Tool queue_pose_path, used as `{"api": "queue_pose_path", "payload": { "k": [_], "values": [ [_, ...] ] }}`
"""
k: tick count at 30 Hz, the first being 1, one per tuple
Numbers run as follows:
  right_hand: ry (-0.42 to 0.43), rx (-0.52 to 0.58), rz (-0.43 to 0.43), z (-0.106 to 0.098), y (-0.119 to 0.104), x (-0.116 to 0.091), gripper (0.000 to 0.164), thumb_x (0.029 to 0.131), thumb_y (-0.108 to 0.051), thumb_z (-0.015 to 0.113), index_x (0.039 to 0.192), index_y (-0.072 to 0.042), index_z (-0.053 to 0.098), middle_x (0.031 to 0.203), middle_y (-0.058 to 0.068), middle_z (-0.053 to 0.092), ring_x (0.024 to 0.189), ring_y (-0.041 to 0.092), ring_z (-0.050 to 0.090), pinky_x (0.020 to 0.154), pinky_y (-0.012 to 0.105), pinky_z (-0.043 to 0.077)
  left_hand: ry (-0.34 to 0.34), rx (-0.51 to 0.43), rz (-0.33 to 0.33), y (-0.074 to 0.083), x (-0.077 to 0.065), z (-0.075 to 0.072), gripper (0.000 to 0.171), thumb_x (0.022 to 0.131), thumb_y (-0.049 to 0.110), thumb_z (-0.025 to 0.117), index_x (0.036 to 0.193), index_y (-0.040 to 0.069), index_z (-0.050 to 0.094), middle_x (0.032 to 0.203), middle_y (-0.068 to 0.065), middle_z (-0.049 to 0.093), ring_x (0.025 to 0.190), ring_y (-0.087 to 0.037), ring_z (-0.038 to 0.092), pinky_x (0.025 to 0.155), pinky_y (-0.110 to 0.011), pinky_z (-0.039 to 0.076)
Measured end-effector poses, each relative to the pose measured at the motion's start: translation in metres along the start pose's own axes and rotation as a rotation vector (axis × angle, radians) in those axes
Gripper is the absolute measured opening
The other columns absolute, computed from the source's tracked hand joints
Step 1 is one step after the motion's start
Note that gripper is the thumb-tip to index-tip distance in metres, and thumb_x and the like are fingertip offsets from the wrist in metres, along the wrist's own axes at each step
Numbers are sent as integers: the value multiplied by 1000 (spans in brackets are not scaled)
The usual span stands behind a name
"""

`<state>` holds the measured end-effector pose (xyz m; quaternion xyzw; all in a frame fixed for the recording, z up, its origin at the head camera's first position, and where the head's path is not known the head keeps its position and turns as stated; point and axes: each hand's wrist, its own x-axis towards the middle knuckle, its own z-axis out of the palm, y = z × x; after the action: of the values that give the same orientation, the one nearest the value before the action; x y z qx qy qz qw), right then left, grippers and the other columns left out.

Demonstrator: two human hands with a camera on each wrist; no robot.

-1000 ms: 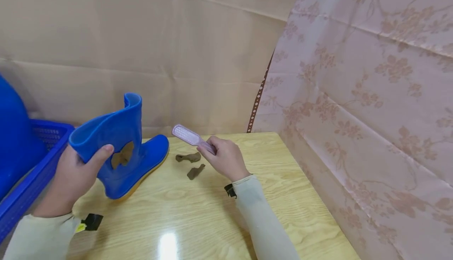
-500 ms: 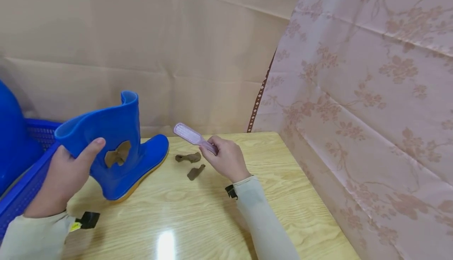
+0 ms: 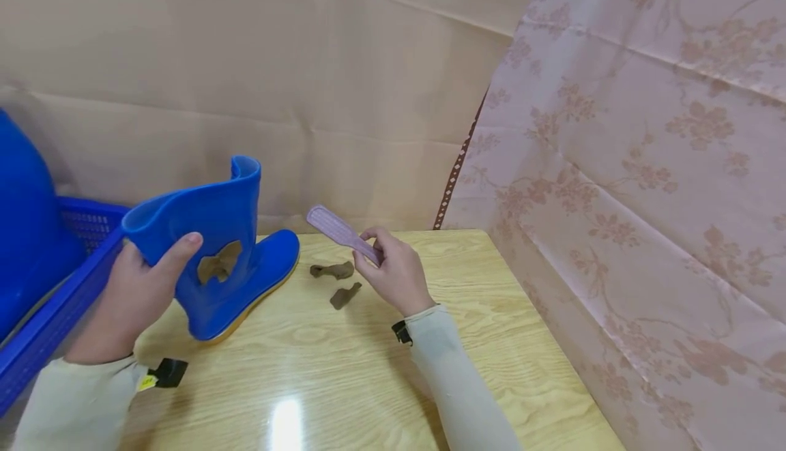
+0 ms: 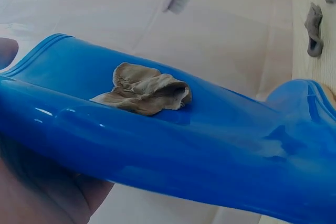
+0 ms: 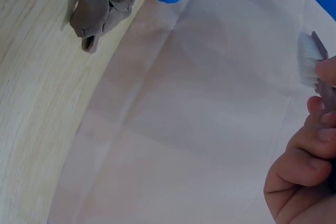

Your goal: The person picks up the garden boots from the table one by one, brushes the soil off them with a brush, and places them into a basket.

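Note:
My left hand (image 3: 138,294) grips a blue rain boot (image 3: 227,233) by the back of its shaft, thumb on the near side. The boot leans back, its toe pointing away to the right. A patch of brown clay-like mud (image 4: 147,90) sticks to the side of the shaft. In my right hand (image 3: 396,270) is a pale purple brush (image 3: 338,227), pinched by its handle; white bristles (image 5: 308,59) show in the right wrist view. The brush is apart from the boot, above the table. Two brown clay lumps (image 3: 332,270) (image 5: 92,11) lie between boot and right hand.
A blue plastic basket (image 3: 92,233) stands at the left with another blue boot (image 3: 31,233) in it. The wooden table (image 3: 331,383) ends at a beige cloth (image 3: 368,96) behind and a pink floral cloth (image 3: 614,198) on the right.
The left hand tipped the boot slightly left, then brought it back to the right. The brush has turned a little in the right hand, its head rising slightly.

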<state>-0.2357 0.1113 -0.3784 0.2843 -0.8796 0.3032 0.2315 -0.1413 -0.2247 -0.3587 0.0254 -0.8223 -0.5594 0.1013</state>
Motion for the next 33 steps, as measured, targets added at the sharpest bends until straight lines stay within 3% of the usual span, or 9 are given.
{"api": "queue_pose_path", "payload": {
  "k": [4,8,12,17,23,27,33],
  "values": [
    [5,-14,-4,2,-1,0,23,93,-16,75,113,-8,67,68,-5,54,52,4,40,44,19,30,57,-11,45,0,1,0,75,108,41,49,166,13,11,163,-32,28,140,-63,33,98,-86,32],
    [6,-30,-5,2,0,-1,22,92,-17,75,112,-9,67,67,-6,52,52,4,38,44,20,30,225,2,89,1,1,5,62,106,35,56,160,14,36,154,-23,50,135,-53,50,101,-76,42],
    [19,-27,-33,3,0,-1,21,92,-17,76,110,-8,69,67,-6,52,52,4,38,44,20,29,303,-10,41,2,2,6,58,105,36,57,157,15,43,152,-19,53,135,-49,52,103,-74,42],
    [59,-9,-93,5,-2,0,19,94,-19,77,109,-7,75,76,-2,63,57,6,42,49,21,33,272,-47,-5,2,1,4,62,106,35,52,161,12,35,158,-22,45,141,-53,43,105,-80,35],
    [77,103,-170,15,-23,1,23,95,-14,68,115,-6,76,76,0,61,61,7,42,52,21,34,231,-59,7,1,0,2,64,107,37,51,162,11,30,159,-24,43,141,-55,42,101,-82,35],
    [15,147,-269,23,-44,3,34,99,-15,63,131,-7,71,76,-2,56,63,5,41,53,16,32,219,-60,18,0,1,3,64,107,38,51,162,11,31,158,-24,44,139,-55,44,102,-81,37],
    [-94,68,-501,33,-63,3,43,99,-12,69,142,-8,64,74,-2,51,59,4,38,54,10,28,202,-60,24,-3,-1,8,64,107,38,51,161,8,32,155,-27,46,135,-58,46,98,-82,38]
  ]
}}
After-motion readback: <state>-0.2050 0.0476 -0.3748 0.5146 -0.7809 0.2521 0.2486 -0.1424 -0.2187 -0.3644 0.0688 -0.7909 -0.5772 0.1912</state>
